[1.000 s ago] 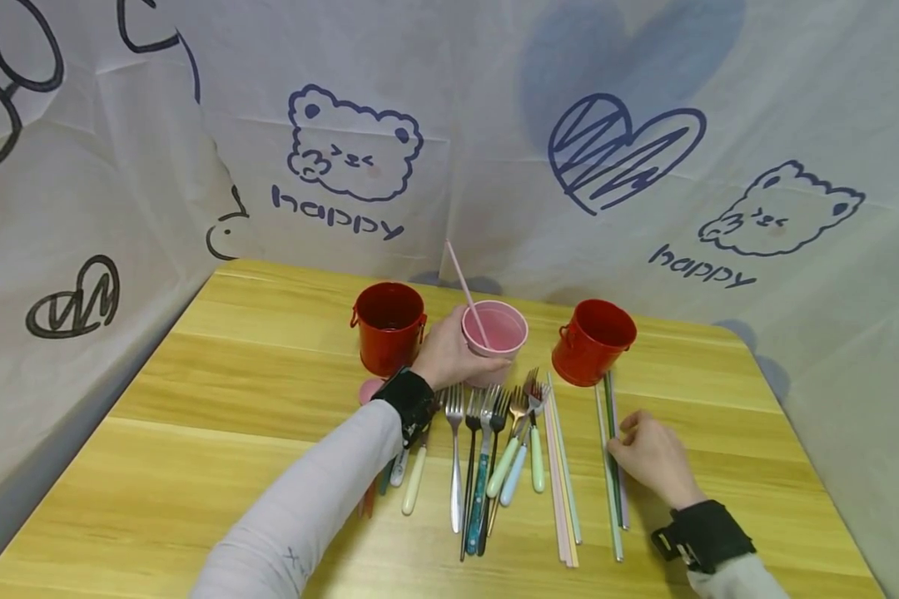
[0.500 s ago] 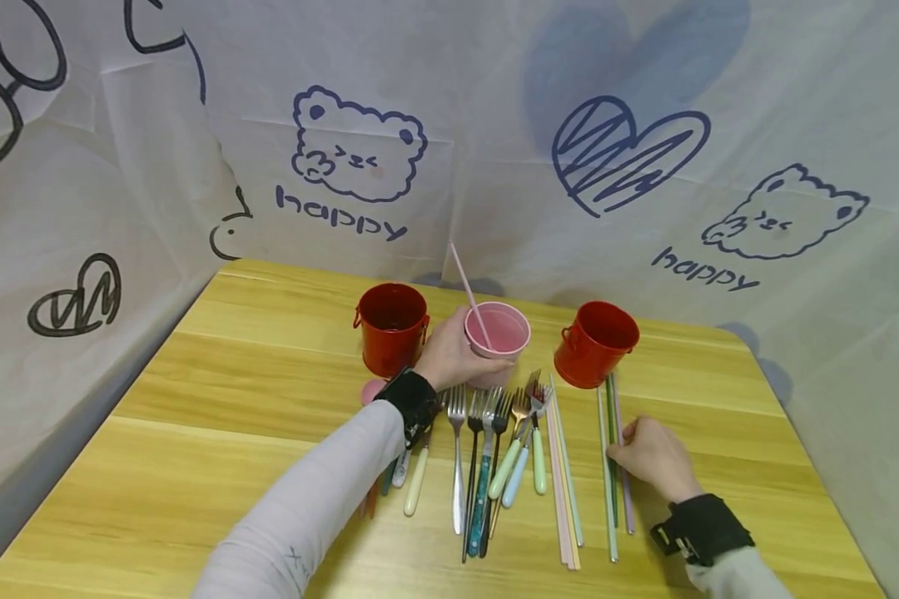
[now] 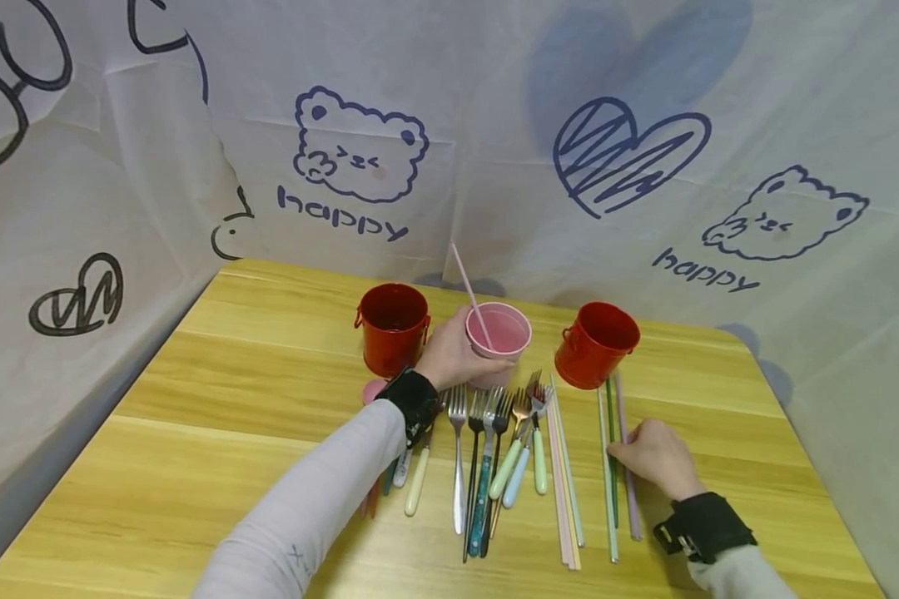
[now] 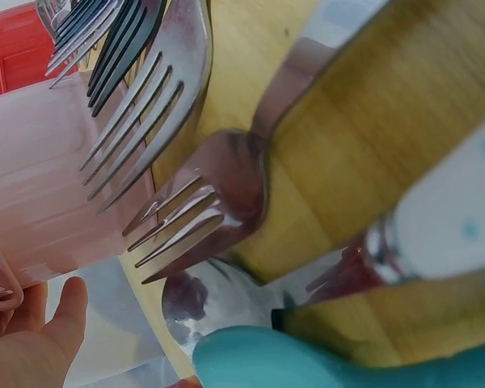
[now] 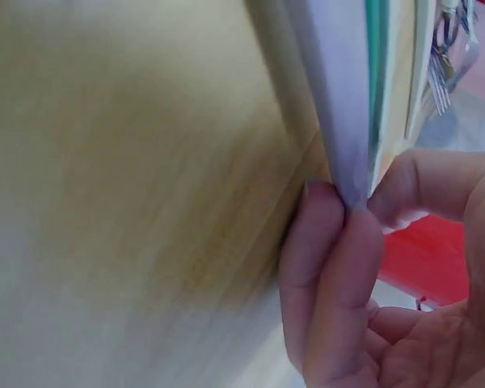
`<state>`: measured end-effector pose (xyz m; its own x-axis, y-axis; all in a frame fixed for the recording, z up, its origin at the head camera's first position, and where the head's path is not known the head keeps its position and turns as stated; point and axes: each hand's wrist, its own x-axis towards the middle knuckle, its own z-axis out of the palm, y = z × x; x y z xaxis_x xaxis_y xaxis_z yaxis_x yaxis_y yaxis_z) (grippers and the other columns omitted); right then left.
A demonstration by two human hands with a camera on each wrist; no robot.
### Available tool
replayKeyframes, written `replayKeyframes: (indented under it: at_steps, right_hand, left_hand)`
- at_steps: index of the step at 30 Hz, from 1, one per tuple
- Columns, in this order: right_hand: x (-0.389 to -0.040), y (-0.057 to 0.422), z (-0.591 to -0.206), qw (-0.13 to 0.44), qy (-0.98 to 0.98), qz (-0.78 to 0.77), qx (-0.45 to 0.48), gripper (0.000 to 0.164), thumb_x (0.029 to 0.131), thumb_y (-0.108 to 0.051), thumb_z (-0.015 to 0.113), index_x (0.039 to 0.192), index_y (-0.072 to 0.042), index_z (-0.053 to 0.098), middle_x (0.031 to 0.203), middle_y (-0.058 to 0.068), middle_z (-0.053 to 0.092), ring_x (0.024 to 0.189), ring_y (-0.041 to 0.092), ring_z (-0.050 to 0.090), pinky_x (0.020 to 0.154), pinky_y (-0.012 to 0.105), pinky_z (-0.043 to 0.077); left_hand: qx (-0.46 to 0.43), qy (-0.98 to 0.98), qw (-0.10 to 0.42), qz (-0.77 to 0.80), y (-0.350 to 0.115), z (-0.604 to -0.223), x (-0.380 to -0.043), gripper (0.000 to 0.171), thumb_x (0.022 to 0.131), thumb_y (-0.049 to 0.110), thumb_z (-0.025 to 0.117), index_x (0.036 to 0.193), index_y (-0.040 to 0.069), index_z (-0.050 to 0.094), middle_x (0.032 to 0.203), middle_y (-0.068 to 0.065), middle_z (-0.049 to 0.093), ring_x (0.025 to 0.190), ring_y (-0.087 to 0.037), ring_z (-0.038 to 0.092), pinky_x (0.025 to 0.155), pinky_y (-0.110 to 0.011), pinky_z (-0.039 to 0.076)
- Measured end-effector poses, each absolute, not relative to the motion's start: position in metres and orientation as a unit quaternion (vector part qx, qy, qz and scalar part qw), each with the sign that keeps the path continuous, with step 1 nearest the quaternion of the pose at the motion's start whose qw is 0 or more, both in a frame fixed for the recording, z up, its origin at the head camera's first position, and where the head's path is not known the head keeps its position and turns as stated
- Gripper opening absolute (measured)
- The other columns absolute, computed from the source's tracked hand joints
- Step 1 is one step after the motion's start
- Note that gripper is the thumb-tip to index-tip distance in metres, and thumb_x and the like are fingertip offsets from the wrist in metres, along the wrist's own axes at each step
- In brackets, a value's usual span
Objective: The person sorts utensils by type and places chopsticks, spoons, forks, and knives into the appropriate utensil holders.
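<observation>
My left hand (image 3: 453, 353) grips a small pink bucket (image 3: 511, 363) from its left side, thumb in front. Inside it leans a pink chopstick (image 3: 470, 287), its upper part above the rim. My right hand (image 3: 658, 453) pinches a lilac chopstick (image 5: 338, 97) between thumb and fingertips, on the right of the table. Beside that chopstick lie a dark green chopstick (image 3: 612, 466) and a pale green chopstick (image 3: 608, 499). In the left wrist view, forks (image 4: 218, 186), a spoon (image 4: 196, 303) and a teal handle (image 4: 267, 356) show near the pink bucket's wall.
Red buckets stand on either side, one at the left (image 3: 391, 345) and one at the right (image 3: 588, 358). Several forks (image 3: 487, 466) lie in front of the pink bucket, with pink, yellow and green chopsticks (image 3: 562, 491) to their right. Spoons lie partly hidden under my left arm.
The lilac chopstick has shifted right, away from the green ones, with my right hand on it. My left hand keeps its grip on the pink bucket.
</observation>
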<state>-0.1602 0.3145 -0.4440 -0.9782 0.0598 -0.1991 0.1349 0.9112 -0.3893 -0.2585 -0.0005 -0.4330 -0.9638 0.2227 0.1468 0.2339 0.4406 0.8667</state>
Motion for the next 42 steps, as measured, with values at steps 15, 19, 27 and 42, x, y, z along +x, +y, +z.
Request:
replayKeyframes:
  at_steps: [15,19,27,42]
  right_hand:
    - [-0.159,0.317,-0.437,0.020,0.956,-0.287,0.050,0.030,0.094,-0.021,0.047,0.110,0.005,0.046,0.083,0.013,0.060,0.061,0.018,0.054,0.052,0.031,0.043]
    - [-0.158,0.313,-0.434,-0.064,0.949,-0.304,0.047,0.030,0.093,-0.017,0.047,0.113,0.005,0.047,0.082,0.014,0.060,0.057,0.017,0.052,0.049,0.030,0.042]
    - [-0.156,0.305,-0.429,-0.181,0.930,-0.316,0.055,0.024,0.091,-0.012,0.050,0.111,0.000,0.052,0.078,0.011,0.062,0.052,0.009,0.052,0.045,0.026,0.041]
    - [-0.171,0.274,-0.409,-0.281,0.896,-0.342,0.020,0.025,0.093,-0.015,0.051,0.114,-0.002,0.054,0.079,0.005,0.060,0.060,0.010,0.056,0.050,0.016,0.043]
  left_hand:
    - [-0.138,-0.838,0.003,-0.528,-0.002,-0.432,-0.257,0.090,0.062,0.039,0.086,0.134,0.012,0.040,0.126,-0.009,0.057,0.113,-0.026,0.054,0.093,-0.041,0.047]
    - [-0.139,-0.839,0.007,-0.526,-0.001,-0.434,-0.257,0.089,0.062,0.040,0.086,0.134,0.012,0.040,0.126,-0.008,0.057,0.112,-0.025,0.054,0.093,-0.040,0.047]
    - [-0.137,-0.840,0.009,-0.524,0.000,-0.435,-0.257,0.089,0.062,0.039,0.086,0.134,0.014,0.040,0.125,-0.006,0.057,0.112,-0.024,0.054,0.093,-0.040,0.048]
    - [-0.144,-0.841,0.010,-0.522,-0.001,-0.434,-0.257,0.090,0.063,0.039,0.086,0.135,0.012,0.040,0.126,-0.008,0.056,0.114,-0.026,0.053,0.094,-0.041,0.047]
